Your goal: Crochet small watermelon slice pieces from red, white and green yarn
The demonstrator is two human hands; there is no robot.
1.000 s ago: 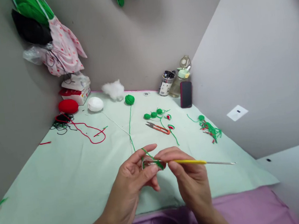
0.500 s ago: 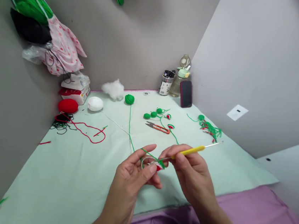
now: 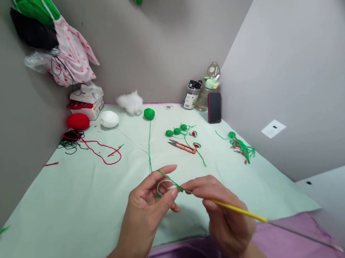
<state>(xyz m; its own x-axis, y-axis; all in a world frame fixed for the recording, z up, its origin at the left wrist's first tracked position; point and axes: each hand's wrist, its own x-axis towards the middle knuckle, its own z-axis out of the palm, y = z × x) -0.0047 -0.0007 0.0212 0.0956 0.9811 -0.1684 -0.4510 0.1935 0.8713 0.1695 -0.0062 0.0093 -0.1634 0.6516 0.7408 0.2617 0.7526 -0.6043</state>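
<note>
Left hand (image 3: 145, 209) has its thumb and fingertips closed on a small crochet piece (image 3: 173, 187) just above the near part of the bench (image 3: 100, 202), which seems to steady the worked edge where the hook's tip meets it. Much of the piece is hidden by the fingers; a white edge and a bit of green show. Green yarn (image 3: 166, 175) runs over the raised index finger, probably to give the strand tension, and a white loop (image 3: 160, 182) curves beside it. Right hand (image 3: 227, 215) is clamped around the yellow-handled hook (image 3: 241, 210), its fingers reaching forward near the thin shaft, a grip that looks suited to guiding the tip finely; the rear end points down and outward, out of the way. Beyond the hands, the green ball (image 3: 149, 113) lies straight ahead, so its strand can feed toward the left hand without crossing the right. The white ball (image 3: 109, 119) sits to its left, near the red ball (image 3: 78, 121), with black yarn (image 3: 72, 145) tangled in front. Orange snips (image 3: 182, 146) lie within easy reach, beside small red, white and green pieces (image 3: 197, 145). White stuffing (image 3: 130, 103) and the phone (image 3: 214, 107) sit farther back, which leaves working room near the person.
</note>
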